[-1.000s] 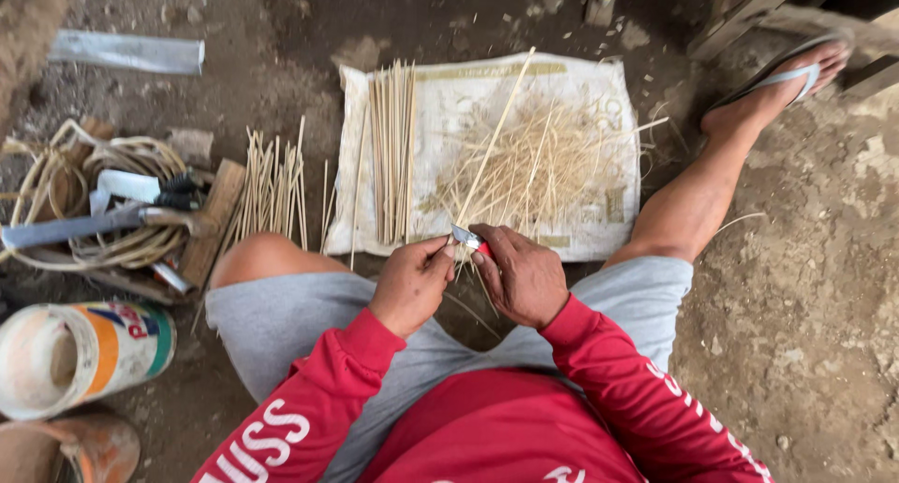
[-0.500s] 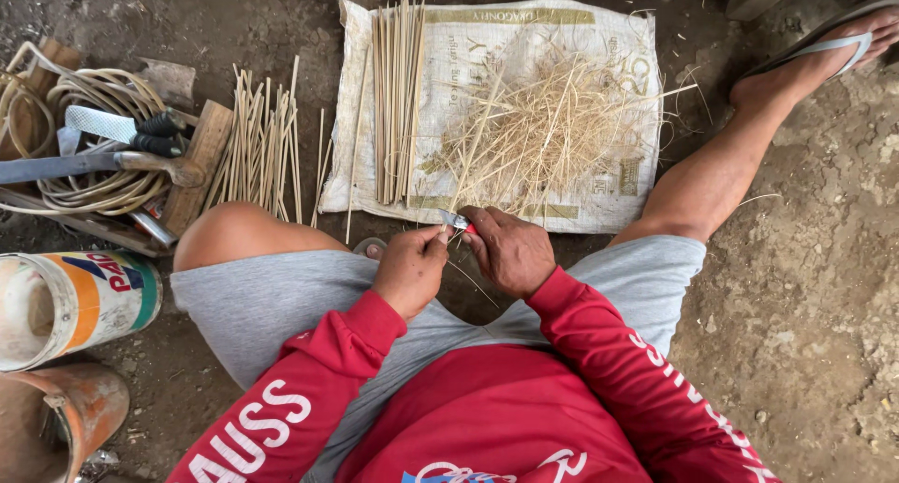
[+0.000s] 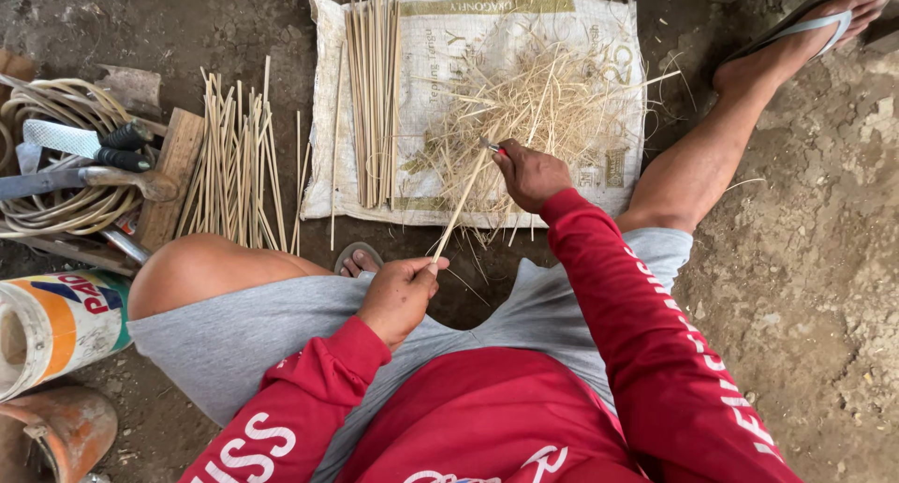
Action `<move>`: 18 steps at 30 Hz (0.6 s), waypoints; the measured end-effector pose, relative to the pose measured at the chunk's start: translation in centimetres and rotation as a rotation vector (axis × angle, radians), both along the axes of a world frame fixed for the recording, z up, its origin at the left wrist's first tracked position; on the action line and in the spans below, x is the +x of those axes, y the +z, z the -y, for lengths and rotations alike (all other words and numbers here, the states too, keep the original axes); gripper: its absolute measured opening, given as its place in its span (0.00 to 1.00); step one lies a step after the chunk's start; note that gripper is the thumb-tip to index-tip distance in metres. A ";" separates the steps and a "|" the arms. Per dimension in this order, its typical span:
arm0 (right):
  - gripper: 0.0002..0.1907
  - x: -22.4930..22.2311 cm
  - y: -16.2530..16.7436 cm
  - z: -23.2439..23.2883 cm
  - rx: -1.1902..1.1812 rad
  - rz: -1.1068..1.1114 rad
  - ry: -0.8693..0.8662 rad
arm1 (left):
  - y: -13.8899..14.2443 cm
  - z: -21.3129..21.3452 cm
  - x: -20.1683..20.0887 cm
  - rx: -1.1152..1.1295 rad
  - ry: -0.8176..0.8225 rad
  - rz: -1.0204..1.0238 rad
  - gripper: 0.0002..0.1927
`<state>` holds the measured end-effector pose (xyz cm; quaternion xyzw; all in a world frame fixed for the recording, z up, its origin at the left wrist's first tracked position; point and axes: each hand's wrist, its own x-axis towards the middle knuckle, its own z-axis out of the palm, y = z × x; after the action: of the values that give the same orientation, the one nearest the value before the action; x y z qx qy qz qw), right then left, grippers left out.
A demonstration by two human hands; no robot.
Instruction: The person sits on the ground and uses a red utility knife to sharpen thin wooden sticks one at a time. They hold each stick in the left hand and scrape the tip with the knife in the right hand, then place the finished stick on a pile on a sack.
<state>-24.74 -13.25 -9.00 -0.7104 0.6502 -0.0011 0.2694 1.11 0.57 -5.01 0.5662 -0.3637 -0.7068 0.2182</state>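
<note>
Head view shows the left hand (image 3: 401, 296) pinching the near end of a thin stick (image 3: 461, 208) while the right hand (image 3: 527, 174), closed on a small blade (image 3: 489, 147), works its far end over the sack (image 3: 599, 89), so long, shallow, outward strokes seem best.
</note>
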 end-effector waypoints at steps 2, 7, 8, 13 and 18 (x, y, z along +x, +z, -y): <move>0.23 0.4 -0.2 0.8 0.035 -0.007 0.030 | 0.0 0.1 0.2 -0.003 0.009 0.033 0.17; 0.24 0.8 -0.1 1.7 0.007 -0.006 -0.019 | 0.3 0.4 0.5 0.077 0.048 0.012 0.17; 0.25 0.9 0.1 1.6 0.007 -0.006 -0.027 | 0.3 0.4 0.6 0.096 0.062 -0.002 0.17; 0.25 2.1 1.0 1.8 0.122 -0.055 -0.068 | 0.6 0.2 0.7 0.141 0.094 -0.039 0.17; 0.25 3.2 1.6 2.2 0.120 -0.083 -0.097 | 0.7 0.3 1.1 0.217 0.122 -0.049 0.17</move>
<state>-21.52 -15.43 -7.38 -0.6602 0.6933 0.0542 0.2838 2.22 0.25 -4.31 0.5901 -0.2444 -0.7411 0.2069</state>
